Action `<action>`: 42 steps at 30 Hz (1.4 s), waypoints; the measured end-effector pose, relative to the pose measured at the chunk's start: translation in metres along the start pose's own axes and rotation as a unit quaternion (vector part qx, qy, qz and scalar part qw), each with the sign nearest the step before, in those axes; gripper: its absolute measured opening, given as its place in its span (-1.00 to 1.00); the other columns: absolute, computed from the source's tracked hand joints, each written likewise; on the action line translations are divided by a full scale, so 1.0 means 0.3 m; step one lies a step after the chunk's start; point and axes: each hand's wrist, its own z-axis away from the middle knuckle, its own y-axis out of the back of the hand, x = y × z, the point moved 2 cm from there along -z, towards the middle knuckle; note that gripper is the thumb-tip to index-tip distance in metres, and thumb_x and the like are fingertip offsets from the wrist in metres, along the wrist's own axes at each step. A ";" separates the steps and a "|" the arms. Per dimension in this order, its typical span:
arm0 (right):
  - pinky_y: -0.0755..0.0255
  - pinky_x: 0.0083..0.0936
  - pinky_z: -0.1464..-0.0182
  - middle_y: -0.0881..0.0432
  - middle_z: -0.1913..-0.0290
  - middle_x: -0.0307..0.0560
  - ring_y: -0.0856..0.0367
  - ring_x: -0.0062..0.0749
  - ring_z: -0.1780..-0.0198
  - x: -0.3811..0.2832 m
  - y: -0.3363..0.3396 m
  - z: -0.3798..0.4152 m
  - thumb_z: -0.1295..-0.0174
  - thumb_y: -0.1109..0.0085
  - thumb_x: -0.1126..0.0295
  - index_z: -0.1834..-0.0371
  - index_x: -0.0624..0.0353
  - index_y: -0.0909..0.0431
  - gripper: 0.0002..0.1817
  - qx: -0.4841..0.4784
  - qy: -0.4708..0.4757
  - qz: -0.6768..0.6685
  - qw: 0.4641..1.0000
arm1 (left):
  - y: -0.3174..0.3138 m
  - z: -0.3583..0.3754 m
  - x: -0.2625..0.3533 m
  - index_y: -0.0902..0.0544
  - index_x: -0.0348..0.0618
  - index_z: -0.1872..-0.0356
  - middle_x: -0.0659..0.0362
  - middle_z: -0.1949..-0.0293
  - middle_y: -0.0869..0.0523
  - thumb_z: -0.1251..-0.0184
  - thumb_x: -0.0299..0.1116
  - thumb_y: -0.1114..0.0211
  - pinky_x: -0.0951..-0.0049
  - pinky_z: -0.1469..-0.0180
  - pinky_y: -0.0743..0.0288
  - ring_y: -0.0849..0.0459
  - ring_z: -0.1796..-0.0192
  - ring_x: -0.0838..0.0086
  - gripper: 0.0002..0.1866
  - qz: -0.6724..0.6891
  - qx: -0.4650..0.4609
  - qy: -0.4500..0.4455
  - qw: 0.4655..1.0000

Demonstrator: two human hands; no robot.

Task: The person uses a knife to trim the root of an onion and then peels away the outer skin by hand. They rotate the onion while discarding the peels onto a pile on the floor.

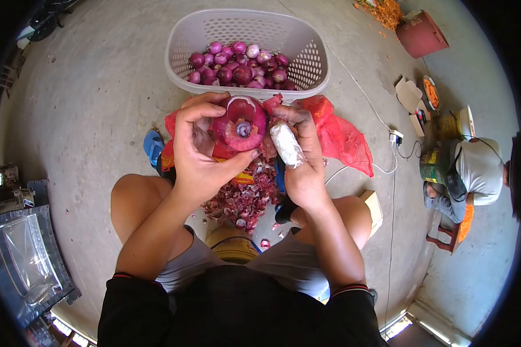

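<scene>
My left hand (198,141) is curled around a large red onion (231,140), fingers over its far side and thumb along its near edge. The onion's root end faces me, and some of its outer skin is torn open. Close beside it on the right, my right hand (305,151) is closed, with a slim white-wrapped object (287,143) lying along it; its far end is hidden. A scrap of red onion skin (272,103) shows at the right fingertips. Below both hands lies a heap of onion peelings (243,202), partly over red mesh bags (344,141).
Ahead stands a grey plastic basket (176,61) holding several red onions (243,73). A yellow bucket (231,246) is between my legs. White cable (359,84) runs along the floor to a power strip (395,136). Another person (480,170) sits at the right, near a red tub (421,34).
</scene>
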 end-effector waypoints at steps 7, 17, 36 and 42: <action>-0.26 -0.68 0.20 -0.42 0.26 -0.27 -0.35 -0.66 0.27 -0.016 0.055 -0.016 -0.32 0.09 0.50 -0.15 0.21 -0.30 -0.67 -0.007 -0.018 -0.069 0.997 | 0.009 -0.006 0.004 -0.30 -0.15 -0.02 0.01 -0.11 -0.34 0.23 -0.69 -0.45 0.30 -0.21 -0.35 -0.41 -0.17 0.33 -0.30 0.025 -0.030 0.010 0.999; -0.25 -0.68 0.12 -0.44 0.23 -0.16 -0.35 -0.63 0.22 -0.076 0.033 0.002 -0.30 0.09 0.54 -0.27 0.20 -0.12 -0.54 -0.074 -0.036 0.022 0.996 | 0.012 -0.011 0.007 -0.27 -0.14 -0.05 0.00 -0.13 -0.34 0.21 -0.69 -0.45 0.27 -0.21 -0.36 -0.42 -0.18 0.31 -0.27 0.050 -0.013 0.012 0.999; -0.26 -0.56 -0.13 -0.43 -0.09 -0.11 -0.41 -0.52 -0.09 -0.022 0.068 -0.015 -0.30 0.05 0.53 -0.18 0.26 -0.28 -0.64 -0.002 -0.011 0.018 1.000 | 0.009 -0.011 0.014 -0.27 -0.14 -0.06 0.02 -0.13 -0.35 0.24 -0.72 -0.43 0.26 -0.22 -0.36 -0.40 -0.19 0.32 -0.25 0.101 -0.021 0.026 0.994; -0.27 -0.61 -0.05 -0.46 -0.02 -0.16 -0.42 -0.57 0.01 -0.046 0.067 -0.013 -0.31 0.05 0.52 -0.17 0.25 -0.28 -0.64 -0.030 -0.003 0.015 0.999 | 0.011 -0.011 0.023 -0.24 -0.13 -0.09 0.04 -0.14 -0.34 0.21 -0.72 -0.42 0.25 -0.23 -0.36 -0.39 -0.19 0.33 -0.25 0.159 0.002 0.102 0.982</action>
